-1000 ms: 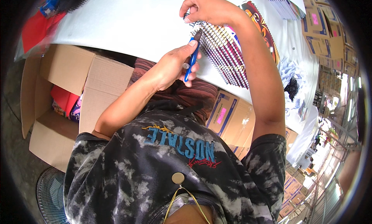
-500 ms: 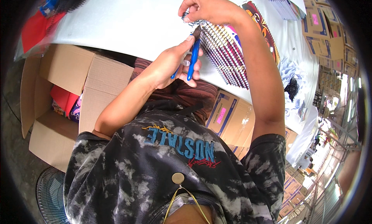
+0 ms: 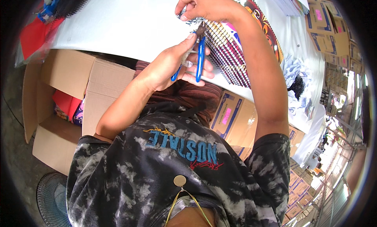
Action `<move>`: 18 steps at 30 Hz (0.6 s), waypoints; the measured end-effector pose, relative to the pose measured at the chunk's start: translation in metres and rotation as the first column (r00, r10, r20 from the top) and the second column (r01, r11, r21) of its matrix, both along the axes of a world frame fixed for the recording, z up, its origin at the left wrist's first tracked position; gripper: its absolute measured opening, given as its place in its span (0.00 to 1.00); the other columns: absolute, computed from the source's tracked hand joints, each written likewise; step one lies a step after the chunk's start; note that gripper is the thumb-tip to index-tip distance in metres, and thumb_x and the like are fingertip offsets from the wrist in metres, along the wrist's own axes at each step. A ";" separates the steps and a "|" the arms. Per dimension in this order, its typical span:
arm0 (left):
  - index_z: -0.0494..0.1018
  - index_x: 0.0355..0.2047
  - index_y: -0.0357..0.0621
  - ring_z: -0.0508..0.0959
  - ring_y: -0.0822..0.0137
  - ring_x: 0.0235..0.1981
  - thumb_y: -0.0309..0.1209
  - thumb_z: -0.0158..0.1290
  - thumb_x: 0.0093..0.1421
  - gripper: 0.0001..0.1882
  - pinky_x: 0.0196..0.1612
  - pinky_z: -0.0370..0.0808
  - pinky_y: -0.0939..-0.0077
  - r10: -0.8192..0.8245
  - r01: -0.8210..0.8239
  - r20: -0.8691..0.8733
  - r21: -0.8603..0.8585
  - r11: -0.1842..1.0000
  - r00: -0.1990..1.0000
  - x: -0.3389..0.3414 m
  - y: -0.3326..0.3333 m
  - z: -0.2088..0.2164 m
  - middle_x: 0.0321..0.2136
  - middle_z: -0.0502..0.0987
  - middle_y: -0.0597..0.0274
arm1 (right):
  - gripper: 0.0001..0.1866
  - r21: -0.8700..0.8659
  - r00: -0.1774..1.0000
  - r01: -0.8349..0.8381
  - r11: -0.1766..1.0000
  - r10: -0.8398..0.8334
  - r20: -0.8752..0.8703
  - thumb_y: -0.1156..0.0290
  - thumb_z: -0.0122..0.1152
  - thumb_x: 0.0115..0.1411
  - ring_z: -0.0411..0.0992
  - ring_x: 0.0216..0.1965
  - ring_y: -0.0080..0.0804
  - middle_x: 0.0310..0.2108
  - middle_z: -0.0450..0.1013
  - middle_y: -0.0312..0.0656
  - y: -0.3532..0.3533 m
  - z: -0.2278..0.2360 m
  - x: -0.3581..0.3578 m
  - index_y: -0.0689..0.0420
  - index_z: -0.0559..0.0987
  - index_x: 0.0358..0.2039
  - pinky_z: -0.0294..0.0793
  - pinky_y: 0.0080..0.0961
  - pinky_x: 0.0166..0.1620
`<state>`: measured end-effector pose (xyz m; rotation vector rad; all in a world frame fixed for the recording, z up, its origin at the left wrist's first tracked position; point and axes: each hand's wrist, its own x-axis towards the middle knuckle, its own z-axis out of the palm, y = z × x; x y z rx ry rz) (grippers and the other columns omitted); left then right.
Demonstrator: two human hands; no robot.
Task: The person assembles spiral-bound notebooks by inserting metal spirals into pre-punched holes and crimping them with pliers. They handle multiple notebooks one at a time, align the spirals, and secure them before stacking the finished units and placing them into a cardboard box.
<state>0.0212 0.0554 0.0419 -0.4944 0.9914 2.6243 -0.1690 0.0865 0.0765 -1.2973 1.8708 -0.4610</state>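
A pair of blue-handled cutting pliers (image 3: 200, 58) is in my left hand (image 3: 165, 66), its handles spread apart and its dark jaws pointing up. Those jaws are close to the corner of a stack of spiral-bound books (image 3: 227, 56), whose black wire bindings lie in rows. Above the pliers, my right hand (image 3: 210, 5) is closed, thumb and fingers pinching the loose end of a thin black wire coil (image 3: 192, 21). This coil end sticks out past the stack's corner. My right forearm hides part of the stack and its printed covers.
An open cardboard box (image 3: 106, 76) with red and printed items stands left of my lap. Closed cartons (image 3: 235, 117) are under the table (image 3: 118, 23). Crumpled pale plastic (image 3: 296, 76) lies on the right, more bound books (image 3: 288, 3) behind, and a fan (image 3: 53, 197) at lower left.
The pliers' handles have spread wider, with the fingers of my left hand straightening. My right hand has shifted slightly left and up with the coil end.
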 end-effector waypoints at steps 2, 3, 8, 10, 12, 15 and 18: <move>0.64 0.46 0.35 0.78 0.55 0.36 0.53 0.30 0.65 0.31 0.34 0.79 0.64 -0.020 0.021 -0.039 0.007 1.000 0.999 -0.004 -0.004 -0.008 0.34 0.74 0.47 | 0.14 -0.010 1.000 -0.015 1.000 0.015 -0.004 0.73 0.62 0.46 0.73 0.29 0.27 0.26 0.77 0.44 -0.002 -0.001 -0.001 0.65 0.78 0.35 0.70 0.22 0.35; 0.64 0.46 0.35 0.78 0.56 0.35 0.53 0.30 0.65 0.31 0.34 0.79 0.64 -0.009 0.009 -0.043 0.005 1.000 0.999 -0.005 -0.004 -0.008 0.32 0.74 0.49 | 0.14 -0.020 1.000 -0.019 1.000 0.019 -0.012 0.73 0.62 0.46 0.73 0.29 0.27 0.26 0.77 0.44 -0.002 0.000 -0.001 0.65 0.78 0.34 0.70 0.22 0.35; 0.66 0.44 0.36 0.75 0.64 0.24 0.52 0.31 0.65 0.29 0.29 0.78 0.70 -0.010 0.012 -0.075 0.026 1.000 0.997 -0.002 -0.007 -0.010 0.24 0.71 0.57 | 0.13 -0.023 0.999 0.004 1.000 -0.005 -0.053 0.73 0.62 0.46 0.73 0.29 0.27 0.26 0.77 0.43 -0.002 0.000 0.001 0.64 0.79 0.33 0.71 0.23 0.35; 0.65 0.44 0.37 0.76 0.61 0.26 0.52 0.31 0.65 0.29 0.29 0.79 0.69 -0.017 0.014 -0.059 -0.049 0.999 0.998 0.003 -0.005 -0.003 0.26 0.72 0.54 | 0.13 -0.022 0.998 0.040 0.999 -0.041 -0.045 0.73 0.62 0.46 0.73 0.29 0.27 0.26 0.77 0.44 -0.004 0.001 0.002 0.64 0.79 0.33 0.70 0.22 0.35; 0.65 0.45 0.37 0.77 0.60 0.28 0.53 0.31 0.65 0.29 0.31 0.78 0.69 -0.028 0.024 -0.039 -0.086 0.996 0.999 0.002 0.000 0.003 0.28 0.73 0.53 | 0.13 -0.040 0.998 0.056 0.998 -0.057 -0.030 0.73 0.62 0.45 0.73 0.29 0.27 0.26 0.77 0.44 -0.003 -0.001 0.001 0.64 0.79 0.33 0.70 0.22 0.35; 0.65 0.46 0.36 0.77 0.53 0.38 0.55 0.30 0.64 0.32 0.36 0.77 0.65 -0.056 0.055 -0.067 -0.016 0.998 0.996 -0.006 -0.001 -0.001 0.33 0.74 0.48 | 0.12 -0.088 0.998 0.059 0.994 -0.059 -0.004 0.73 0.62 0.45 0.72 0.28 0.26 0.25 0.76 0.43 -0.002 -0.004 -0.003 0.64 0.79 0.32 0.70 0.22 0.35; 0.64 0.46 0.36 0.77 0.51 0.41 0.55 0.29 0.64 0.32 0.37 0.77 0.62 -0.067 0.067 -0.081 0.002 0.998 0.995 -0.007 -0.001 -0.001 0.36 0.74 0.47 | 0.12 -0.116 0.996 0.091 0.989 -0.088 0.031 0.73 0.62 0.46 0.72 0.28 0.26 0.24 0.76 0.43 -0.001 -0.005 -0.004 0.64 0.79 0.32 0.70 0.22 0.35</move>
